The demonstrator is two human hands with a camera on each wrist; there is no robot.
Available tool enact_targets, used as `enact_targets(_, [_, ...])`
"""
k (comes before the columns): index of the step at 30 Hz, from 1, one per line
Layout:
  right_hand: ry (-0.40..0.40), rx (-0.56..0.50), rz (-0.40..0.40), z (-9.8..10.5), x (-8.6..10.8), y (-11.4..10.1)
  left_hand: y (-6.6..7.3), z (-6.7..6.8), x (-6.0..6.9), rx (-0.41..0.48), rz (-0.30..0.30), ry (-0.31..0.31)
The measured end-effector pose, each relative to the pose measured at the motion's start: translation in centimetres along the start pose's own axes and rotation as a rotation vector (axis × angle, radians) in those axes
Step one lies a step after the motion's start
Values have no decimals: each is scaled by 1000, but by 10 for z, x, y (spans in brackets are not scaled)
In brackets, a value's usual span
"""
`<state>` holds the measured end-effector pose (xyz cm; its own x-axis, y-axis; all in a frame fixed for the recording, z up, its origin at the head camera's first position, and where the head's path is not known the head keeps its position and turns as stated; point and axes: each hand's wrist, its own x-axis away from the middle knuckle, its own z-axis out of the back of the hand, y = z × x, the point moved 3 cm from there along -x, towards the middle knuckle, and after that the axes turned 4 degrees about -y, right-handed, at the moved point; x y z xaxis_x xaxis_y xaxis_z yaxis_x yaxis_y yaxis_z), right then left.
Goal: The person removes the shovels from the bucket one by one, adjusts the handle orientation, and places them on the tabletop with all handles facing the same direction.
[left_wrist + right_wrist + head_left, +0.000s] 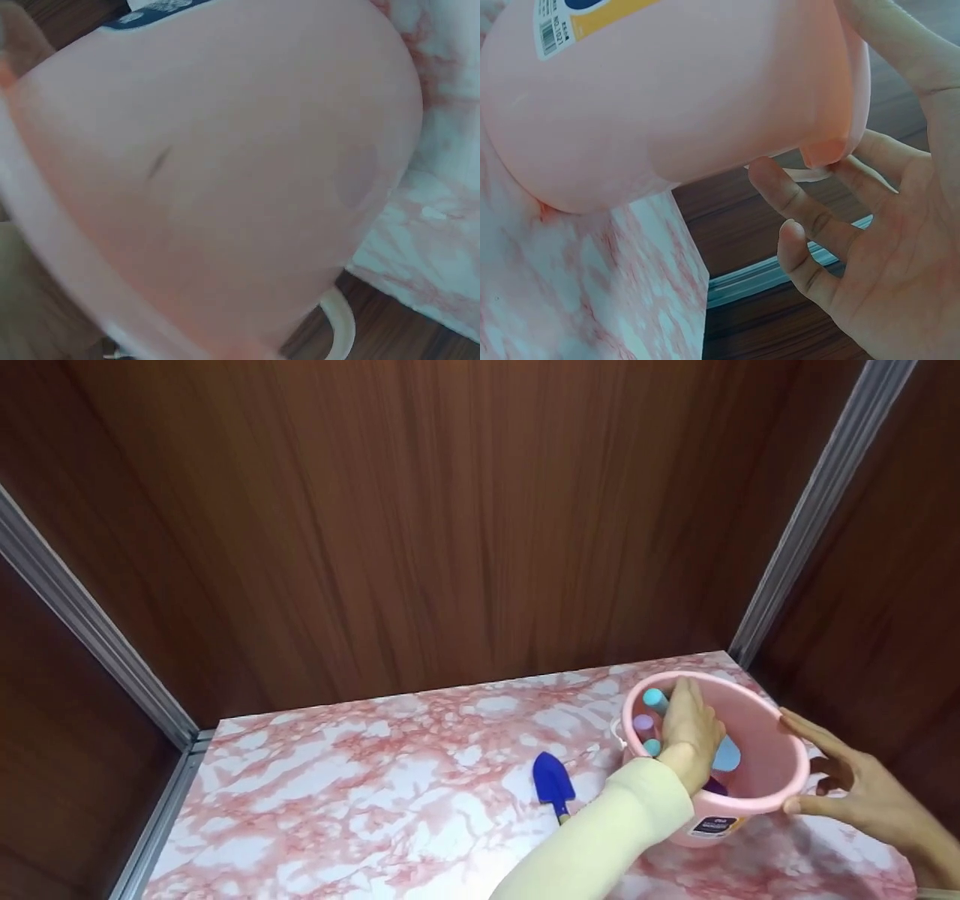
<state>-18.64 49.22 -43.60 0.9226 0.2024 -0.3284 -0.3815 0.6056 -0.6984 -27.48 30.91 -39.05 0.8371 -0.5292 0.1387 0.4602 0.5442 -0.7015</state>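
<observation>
A pink bucket stands at the table's right side, slightly tilted. My left hand reaches down inside it past the near-left rim; the fingers are partly hidden, and whether they hold anything cannot be seen. Beside that hand, inside the bucket, are a turquoise handle, a purple handle and a light-blue piece. My right hand grips the bucket's right rim, thumb and fingers spread along it.
A blue toy shovel lies on the marbled pink-and-white table, left of the bucket. Brown wood-look panels with grey metal strips surround the table at the back and sides. A white bucket handle hangs at the bucket's side.
</observation>
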Motion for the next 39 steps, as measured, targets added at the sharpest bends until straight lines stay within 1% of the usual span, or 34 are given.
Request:
enact_targets(5, [-9, 8, -29, -1, 0, -1, -18, 6, 5, 126, 73, 15])
enact_targets(9, [-8, 11, -44, -2, 1, -2, -33, 12, 12, 229, 126, 47])
enact_targets(12, [-9, 10, -38, -3, 0, -3, -43, 15, 18, 277, 162, 72])
enact_targets(15, [-7, 12, -31, -3, 0, -2, -51, 16, 23, 326, 166, 87])
enact_targets(17, [-2, 12, -25, -4, 0, -1, -57, 15, 26, 392, 159, 92])
enact_targets(22, [5, 15, -28, -4, 1, 1, -74, 6, 34, 615, 140, 108])
enact_targets(25, [3, 14, -33, -5, 0, 2, -86, -2, 40, 754, 117, 100])
enact_targets(29, [4, 10, -26, -4, 0, 3, -97, -12, 46, 927, 86, 32])
enact_targets(31, [2, 7, -15, -4, 1, 3, -102, -17, 47, 996, 83, 3])
enact_targets(33, [2, 5, -11, -4, 2, 3, -106, -23, 49, 1066, 91, -11])
enact_targets(37, [7, 5, -21, -5, 1, 2, -113, -35, 54, 1226, 96, -5])
enact_targets(39, [6, 6, -23, -5, 1, 1, -116, -41, 57, 1273, 99, 11])
